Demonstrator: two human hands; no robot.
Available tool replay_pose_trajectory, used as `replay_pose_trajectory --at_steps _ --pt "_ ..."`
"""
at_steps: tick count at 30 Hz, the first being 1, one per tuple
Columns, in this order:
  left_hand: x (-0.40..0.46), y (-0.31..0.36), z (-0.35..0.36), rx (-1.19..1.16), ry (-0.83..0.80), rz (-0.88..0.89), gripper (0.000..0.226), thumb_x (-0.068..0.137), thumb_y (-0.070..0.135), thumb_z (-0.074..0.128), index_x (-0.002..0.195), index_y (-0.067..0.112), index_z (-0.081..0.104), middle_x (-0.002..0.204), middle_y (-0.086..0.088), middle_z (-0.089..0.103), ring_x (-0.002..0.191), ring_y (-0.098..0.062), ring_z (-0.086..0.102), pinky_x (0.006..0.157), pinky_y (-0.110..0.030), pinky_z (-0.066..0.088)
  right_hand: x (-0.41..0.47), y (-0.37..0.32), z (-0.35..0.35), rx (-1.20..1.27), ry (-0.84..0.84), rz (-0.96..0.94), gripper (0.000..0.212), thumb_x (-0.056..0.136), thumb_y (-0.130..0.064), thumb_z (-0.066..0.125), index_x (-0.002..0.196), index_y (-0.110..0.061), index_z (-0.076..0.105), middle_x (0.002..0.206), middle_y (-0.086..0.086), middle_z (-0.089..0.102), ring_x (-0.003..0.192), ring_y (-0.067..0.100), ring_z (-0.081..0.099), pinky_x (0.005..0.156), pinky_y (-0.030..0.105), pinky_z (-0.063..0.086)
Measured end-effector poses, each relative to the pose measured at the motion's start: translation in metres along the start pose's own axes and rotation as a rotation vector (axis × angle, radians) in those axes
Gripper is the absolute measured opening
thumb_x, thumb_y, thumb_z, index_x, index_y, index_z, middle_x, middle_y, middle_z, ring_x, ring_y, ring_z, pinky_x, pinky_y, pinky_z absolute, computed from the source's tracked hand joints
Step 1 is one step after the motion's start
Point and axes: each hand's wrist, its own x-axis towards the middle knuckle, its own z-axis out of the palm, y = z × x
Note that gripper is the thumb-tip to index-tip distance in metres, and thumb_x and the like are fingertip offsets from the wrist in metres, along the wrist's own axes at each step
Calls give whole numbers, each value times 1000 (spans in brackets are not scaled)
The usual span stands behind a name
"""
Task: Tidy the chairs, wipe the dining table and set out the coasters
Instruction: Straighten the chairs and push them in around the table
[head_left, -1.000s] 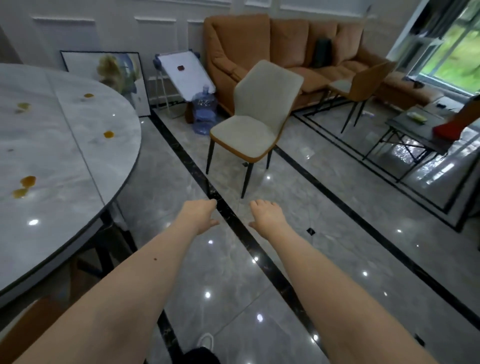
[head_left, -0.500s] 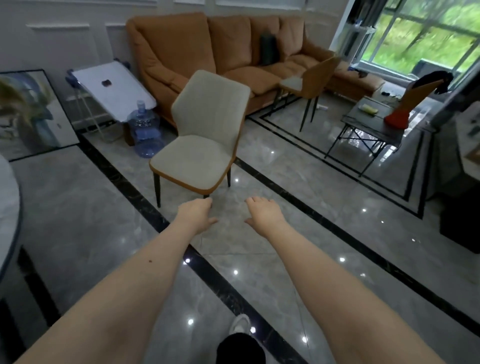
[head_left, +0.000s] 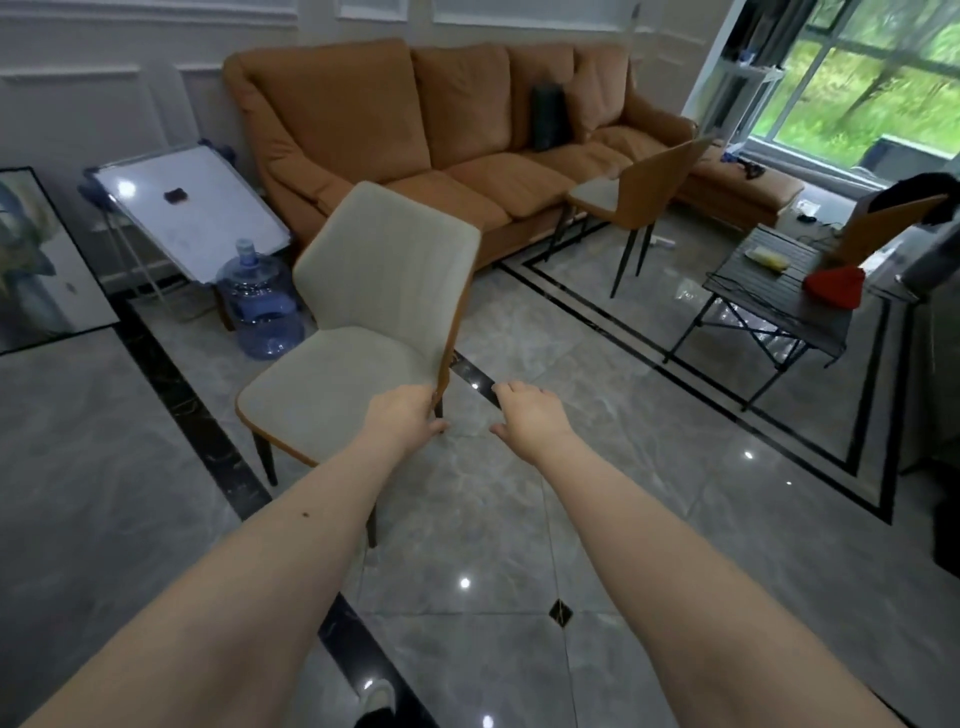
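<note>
Here, at about nine o'clock, a framed picture (head_left: 31, 260) leans against the wall, and just to its right a whiteboard (head_left: 192, 218) tilts on its stand above a blue water bottle (head_left: 262, 306) on the floor. Near the centre stands the nearest chair (head_left: 363, 322): a pale cream padded seat and curved backrest with faint vertical stitching, edged by an orange-brown shell, on thin dark legs. It sits upright on the grey marble floor (head_left: 493, 519), which is crossed by a black inlay stripe, with its backrest toward one o'clock. The left hand (head_left: 402, 418) is at the rear right corner of the seat, fingers curled over the edge where seat meets backrest, thumb below; it appears to grip the chair there. Just beside it, toward three o'clock, the right hand (head_left: 530, 413) hovers over the floor with fingers loosely spread, holding nothing and apart from the chair. Behind, at twelve o'clock, runs an orange sofa (head_left: 441, 130). At one o'clock a second chair (head_left: 639, 192), its brown shell back toward the camera, stands in front of the sofa. At two to three o'clock a low folding bench (head_left: 769, 301) carries a red item (head_left: 836, 286), with a third chair (head_left: 883, 223) behind it by the window.
</note>
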Motion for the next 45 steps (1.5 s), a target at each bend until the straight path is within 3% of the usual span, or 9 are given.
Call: replay_pose_trajectory --at_steps 11,14,21,33,45 --pt "236 9 -25 -17 46 -1 43 89 46 57 119 16 51 122 -7 59 112 -27 56 86 -34 45 211 83 -27 12 11 -23 52 92 -33 57 136 -11 39 136 8 48 124 25 46 99 36 37" --pt "295 10 -39 -22 72 -17 43 91 47 54 119 14 51 119 -7 60 108 -26 57 79 -32 44 264 105 -41 50 15 -21 50 93 -32 55 136 -12 38 136 8 48 125 26 46 100 36 35" --pt "404 19 -48 19 77 -88 38 93 42 50 118 13 50 117 -9 60 105 -27 58 77 -32 45 376 145 -57 58 45 -151 47 93 -31 55 133 -11 39 131 9 49 122 27 46 95 36 37" --pt "538 44 -38 -123 247 -531 35 97 33 44 120 8 50 118 -13 60 107 -31 58 81 -34 44 562 218 -65 -8 37 -573 43 93 -27 56 130 -11 42 125 9 51 114 27 49 90 37 38" --pt "606 -13 -35 -335 349 -958 35 98 31 41 120 6 52 122 -15 59 112 -32 56 90 -37 45 691 159 -60 -43 48 -931 41 92 -7 50 132 -10 42 126 10 51 117 29 48 92 39 39"
